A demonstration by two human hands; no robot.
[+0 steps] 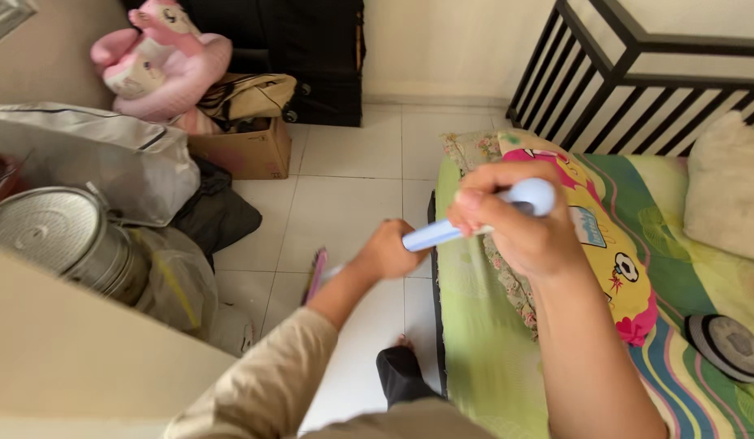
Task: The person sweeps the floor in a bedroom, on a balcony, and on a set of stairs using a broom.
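Both hands are on the pale blue handle [442, 232]: right hand [515, 219] wrapped tight around its rounded top, left hand [391, 250] gripping lower. The handle slants down-left from the mattress [475, 325] edge toward the floor.

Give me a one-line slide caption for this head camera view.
Both hands grip a light blue handle, right hand at its rounded end, left hand lower, beside a mattress on the tiled floor.

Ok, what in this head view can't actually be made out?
- Lower end of the light blue handle: hidden inside the left hand.
- Pink thing beneath that hand: mostly covered by the forearm, kind unclear.
- Right hand fingers wrap the handle's rounded top.
- Round grey disc on the mattress: kind unclear.
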